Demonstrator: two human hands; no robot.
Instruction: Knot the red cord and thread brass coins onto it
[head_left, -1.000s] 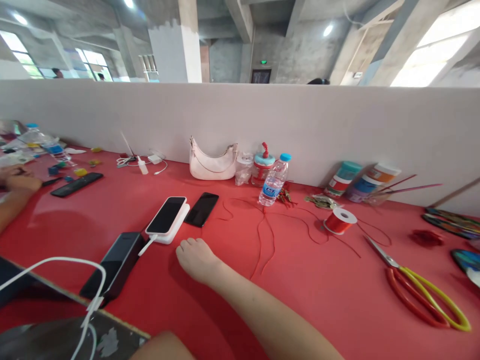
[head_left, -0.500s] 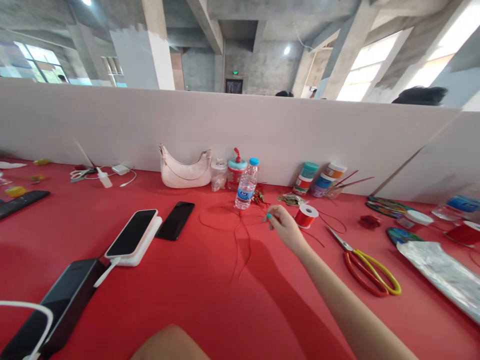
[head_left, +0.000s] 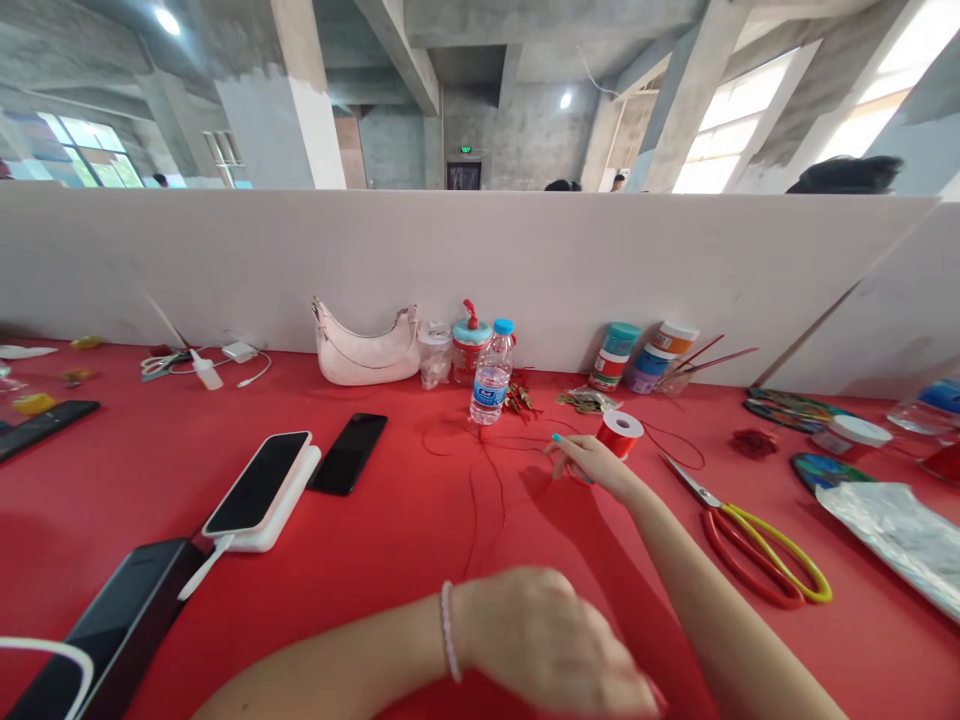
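My right hand (head_left: 592,462) reaches out over the red table (head_left: 360,560), just left of a spool of red cord (head_left: 620,433). Its fingers are drawn together, pinching the loose red cord (head_left: 480,470) that trails across the table towards a water bottle (head_left: 491,372). My left hand (head_left: 551,640) is low in the foreground with a bead bracelet on the wrist. It is smeared by motion and I cannot make out its fingers. Red and yellow scissors (head_left: 754,545) lie to the right of my right forearm.
A phone on a white charger (head_left: 262,490), a black phone (head_left: 349,452) and a black power bank (head_left: 105,630) lie on the left. A white handbag (head_left: 367,350), a cup and paint jars (head_left: 645,358) stand along the white partition. A foil sheet (head_left: 900,530) lies at the right.
My right hand moved from beside the phones to the spool and took hold of the red cord. My left hand swung into view at the bottom. The camera panned right.
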